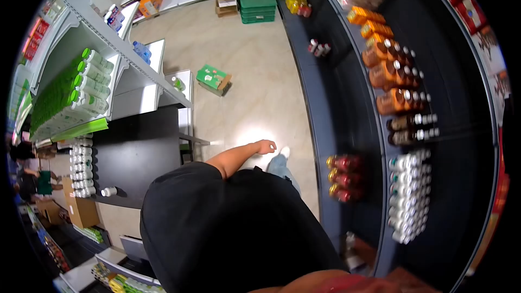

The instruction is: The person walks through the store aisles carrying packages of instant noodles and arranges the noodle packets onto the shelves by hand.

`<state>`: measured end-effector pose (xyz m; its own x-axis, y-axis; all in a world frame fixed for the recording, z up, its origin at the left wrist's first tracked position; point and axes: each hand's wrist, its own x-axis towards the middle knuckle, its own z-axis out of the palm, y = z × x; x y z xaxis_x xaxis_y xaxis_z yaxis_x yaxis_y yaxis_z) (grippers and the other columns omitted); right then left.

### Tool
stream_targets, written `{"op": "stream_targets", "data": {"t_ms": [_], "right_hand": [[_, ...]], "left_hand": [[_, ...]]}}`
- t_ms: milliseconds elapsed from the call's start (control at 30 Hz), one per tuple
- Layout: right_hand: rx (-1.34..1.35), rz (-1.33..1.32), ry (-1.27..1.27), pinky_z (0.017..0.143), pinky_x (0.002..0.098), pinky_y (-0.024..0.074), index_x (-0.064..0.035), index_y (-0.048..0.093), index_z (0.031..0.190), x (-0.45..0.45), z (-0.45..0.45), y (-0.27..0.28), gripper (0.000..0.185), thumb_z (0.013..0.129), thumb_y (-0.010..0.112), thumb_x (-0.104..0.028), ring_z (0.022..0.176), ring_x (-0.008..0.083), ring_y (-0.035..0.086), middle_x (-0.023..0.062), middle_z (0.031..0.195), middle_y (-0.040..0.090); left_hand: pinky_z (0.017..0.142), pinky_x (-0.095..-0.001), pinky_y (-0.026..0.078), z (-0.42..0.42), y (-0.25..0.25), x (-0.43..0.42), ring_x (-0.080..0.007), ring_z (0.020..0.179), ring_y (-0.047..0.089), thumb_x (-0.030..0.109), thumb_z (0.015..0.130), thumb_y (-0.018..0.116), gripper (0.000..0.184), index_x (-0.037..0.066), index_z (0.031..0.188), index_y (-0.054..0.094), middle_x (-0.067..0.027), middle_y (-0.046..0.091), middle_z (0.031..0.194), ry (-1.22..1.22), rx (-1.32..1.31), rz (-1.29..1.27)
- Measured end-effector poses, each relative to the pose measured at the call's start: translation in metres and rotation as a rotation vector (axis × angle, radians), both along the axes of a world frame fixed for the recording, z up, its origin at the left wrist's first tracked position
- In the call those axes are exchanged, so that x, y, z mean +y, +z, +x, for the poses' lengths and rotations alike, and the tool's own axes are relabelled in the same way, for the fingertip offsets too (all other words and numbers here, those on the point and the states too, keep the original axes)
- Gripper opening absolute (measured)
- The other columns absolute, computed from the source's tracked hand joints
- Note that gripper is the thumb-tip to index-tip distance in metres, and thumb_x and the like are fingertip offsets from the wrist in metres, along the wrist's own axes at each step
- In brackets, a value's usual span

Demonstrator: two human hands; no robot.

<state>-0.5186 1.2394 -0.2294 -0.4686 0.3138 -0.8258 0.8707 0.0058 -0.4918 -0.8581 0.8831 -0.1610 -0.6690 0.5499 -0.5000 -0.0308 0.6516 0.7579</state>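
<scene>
My left hand (265,147) hangs in front of my body, over the pale floor and near my light-coloured trouser leg. Its fingers curl loosely with a gap to the thumb, and I see nothing in them. A blurred part of my right arm (331,284) crosses the bottom edge; I cannot make out the right hand. Nearest that arm, a blurred white and reddish-brown item (355,260) sits low by the dark shelf. Red bottles with yellowish tops (344,178) stand on the shelf to my right, beside a block of white bottles (408,195).
Dark shelving (347,92) runs along the right, with orange-brown bottles (388,73) on it. Ahead, a green box (214,80) lies on the floor, and green crates (256,2) are stacked farther back. White shelves (130,78) and a black table (135,154) flank my left.
</scene>
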Motion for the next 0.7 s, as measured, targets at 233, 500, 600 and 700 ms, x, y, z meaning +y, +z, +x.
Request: {"op": "stream_targets", "data": {"t_ms": [233, 500, 600, 700], "right_hand": [[0.146, -0.095, 0.165, 0.045, 0.0352, 0.0444, -0.0132, 0.060, 0.112, 0.100, -0.279, -0.033, 0.027, 0.098, 0.059, -0.036, 0.063, 0.0165, 0.064, 0.0048, 0.081, 0.067], [0.200, -0.035, 0.330, 0.045, 0.0265, 0.0395, -0.0159, 0.062, 0.111, 0.092, -0.624, 0.044, 0.016, 0.098, 0.057, -0.024, 0.059, 0.0114, 0.061, -0.0019, 0.079, 0.065], [0.222, -0.015, 0.410, 0.046, 0.0278, 0.0403, -0.0158, 0.062, 0.111, 0.044, -0.709, 0.045, 0.018, 0.100, 0.057, -0.029, 0.060, 0.0110, 0.061, -0.0017, 0.078, 0.065], [0.320, -0.082, 0.668, 0.043, 0.0306, 0.0415, -0.0091, 0.064, 0.108, 0.019, -0.756, -0.019, 0.022, 0.099, 0.056, -0.028, 0.055, 0.0138, 0.062, 0.0055, 0.079, 0.069]], "left_hand": [[0.092, -0.0397, 0.054, -0.121, 0.001, -0.035, -0.0311, 0.100, 0.069, 0.034, 0.084, 0.063, 0.028, 0.016, 0.103, 0.074, -0.0145, 0.074, 0.106, 0.225, -0.026, -0.190], [0.064, -0.0373, 0.055, -0.083, -0.046, -0.102, -0.0182, 0.068, 0.067, 0.040, 0.095, 0.058, 0.034, 0.008, 0.100, 0.069, -0.0063, 0.072, 0.082, 0.876, -0.042, -0.256], [0.079, -0.0471, 0.055, -0.043, -0.086, -0.107, -0.0347, 0.085, 0.068, 0.036, 0.093, 0.056, 0.038, 0.002, 0.105, 0.071, -0.0206, 0.071, 0.098, 0.620, -0.523, -0.300], [0.077, -0.0466, 0.055, -0.041, -0.071, -0.092, -0.0320, 0.081, 0.067, 0.031, 0.093, 0.060, 0.031, 0.004, 0.101, 0.072, -0.0162, 0.071, 0.092, 0.902, -0.834, -0.221]]}}
